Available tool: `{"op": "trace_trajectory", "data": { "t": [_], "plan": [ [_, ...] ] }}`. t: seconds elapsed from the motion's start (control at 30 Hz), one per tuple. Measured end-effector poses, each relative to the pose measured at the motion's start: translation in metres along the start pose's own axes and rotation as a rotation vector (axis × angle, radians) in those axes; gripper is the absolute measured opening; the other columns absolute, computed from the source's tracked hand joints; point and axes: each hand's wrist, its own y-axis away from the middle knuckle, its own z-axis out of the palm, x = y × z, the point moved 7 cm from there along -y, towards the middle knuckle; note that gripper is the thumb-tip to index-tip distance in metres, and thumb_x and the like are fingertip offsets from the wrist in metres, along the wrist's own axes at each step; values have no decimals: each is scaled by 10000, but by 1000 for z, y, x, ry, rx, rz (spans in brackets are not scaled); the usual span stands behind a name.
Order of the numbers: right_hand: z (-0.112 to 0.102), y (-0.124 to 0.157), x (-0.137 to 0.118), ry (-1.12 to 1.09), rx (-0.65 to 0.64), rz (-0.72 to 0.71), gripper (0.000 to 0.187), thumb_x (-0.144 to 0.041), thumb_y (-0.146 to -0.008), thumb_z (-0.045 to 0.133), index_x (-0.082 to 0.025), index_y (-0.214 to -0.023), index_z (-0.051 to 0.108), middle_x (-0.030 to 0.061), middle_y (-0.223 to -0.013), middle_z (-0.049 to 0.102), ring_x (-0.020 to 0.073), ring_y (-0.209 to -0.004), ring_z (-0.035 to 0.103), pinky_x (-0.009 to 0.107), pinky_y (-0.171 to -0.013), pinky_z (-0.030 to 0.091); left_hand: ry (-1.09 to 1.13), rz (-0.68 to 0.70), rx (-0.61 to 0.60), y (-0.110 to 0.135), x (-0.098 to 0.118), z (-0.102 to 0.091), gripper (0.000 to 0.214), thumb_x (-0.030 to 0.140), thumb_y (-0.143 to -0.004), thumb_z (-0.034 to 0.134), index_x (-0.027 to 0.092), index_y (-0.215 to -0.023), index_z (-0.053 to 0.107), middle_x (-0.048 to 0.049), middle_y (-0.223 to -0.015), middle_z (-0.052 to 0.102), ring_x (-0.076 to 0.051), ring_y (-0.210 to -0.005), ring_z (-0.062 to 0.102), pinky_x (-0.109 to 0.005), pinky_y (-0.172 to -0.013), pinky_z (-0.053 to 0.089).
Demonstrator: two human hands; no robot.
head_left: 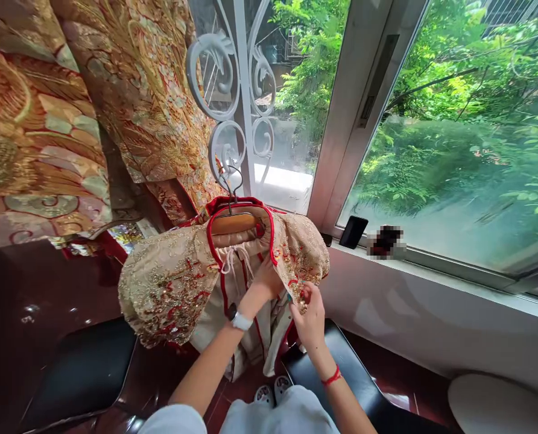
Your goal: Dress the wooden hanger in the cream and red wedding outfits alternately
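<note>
In the head view, the beaded jacket hangs on a hanger near the white scrollwork. The right hand has its fingers pinched on the beaded front panel; the left hand reaches inside the opening behind it, its fingertips hidden, so I cannot tell whether they grip. Handling this well probably means supporting the panel from inside, pinching lightly to spare the beads, and keeping the ties free. I can make out no container.
</note>
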Motion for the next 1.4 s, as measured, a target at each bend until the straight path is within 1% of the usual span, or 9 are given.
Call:
{"op": "trace_trajectory", "data": {
  "t": [0.1, 0.2, 0.53, 0.73, 0.87, 1.03, 1.2, 1.33, 1.4],
  "plan": [
    [-1, -18, -9, 90, -23, -141, 72, -276, -915, 519, -220, -894, 557, 48, -874, 611, 206, -816, 576, 330, -771, 470, -190, -84, 348, 66, -33, -48, 207, 197, -839, 678, 213, -1042, 641, -85, -1060, 641, -246, -1022, 608, -447, -957, 483],
    [13, -33, -13, 192, -158, -222, 170, -301, -963, 473, -227, -818, 520, 37, -837, 592, 197, -797, 574, 301, -733, 437, -413, -446, 673, 138, -80, -92, 476, 388, -759, 779, 175, -1123, 558, -105, -996, 605, -283, -931, 575, -490, -899, 442],
    [39, -62, 25, 274, -450, -306, 288, -377, -974, 394, -198, -870, 593, 90, -843, 656, 214, -729, 595, 298, -639, 408, -416, -525, 220, 153, -133, -90, 209, 338, -914, 579, 177, -1031, 645, -110, -848, 714, -282, -821, 649, -371, -752, 467],
    [8, -39, -48, -209, -491, -277, 352, -416, -1004, 399, -196, -801, 583, 32, -728, 635, 178, -690, 573, 262, -648, 445, -52, -516, 227, 139, -63, -120, 244, 254, -979, 445, 214, -1161, 601, -54, -912, 750, -189, -748, 704, -278, -684, 531],
    [58, -6, -100, -240, -662, -347, 279, -295, -991, 385, -195, -824, 585, 53, -768, 641, 176, -694, 576, 273, -676, 451, 49, -449, 151, 120, -12, -81, 265, 230, -991, 427, 218, -1211, 575, -79, -951, 760, -197, -787, 732, -281, -703, 557],
    [107, 2, -67, -88, -772, -280, 226, -204, -951, 382, -181, -845, 581, 77, -792, 649, 192, -698, 581, 298, -673, 461, -15, -625, 66, 122, -53, -28, 258, 132, -958, 426, 168, -1183, 548, -122, -958, 769, -244, -806, 754, -305, -655, 552],
    [59, -26, -50, -196, -748, -281, 198, -295, -971, 481, -195, -988, 651, 81, -944, 704, 202, -837, 653, 325, -764, 520, 6, -569, 129, 118, -73, -41, 282, 177, -948, 517, 165, -1229, 526, -105, -997, 728, -227, -896, 729, -303, -737, 543],
    [-24, -122, 6, -282, -102, -119, 323, -417, -924, 578, -213, -1168, 632, 104, -1108, 692, 218, -979, 652, 377, -860, 534, 22, -507, 187, 116, -63, -59, 275, 181, -936, 503, 190, -1208, 544, -9, -826, 657, -165, -730, 663, -268, -685, 506],
    [-33, -158, 39, -240, -55, -87, 485, -463, -869, 621, -217, -1286, 589, 135, -1263, 646, 247, -1105, 618, 426, -933, 515, 14, -420, 260, 115, -55, -73, 236, 161, -924, 483, 206, -1136, 578, 5, -788, 623, -153, -708, 627, -267, -698, 498]
  ]
}}
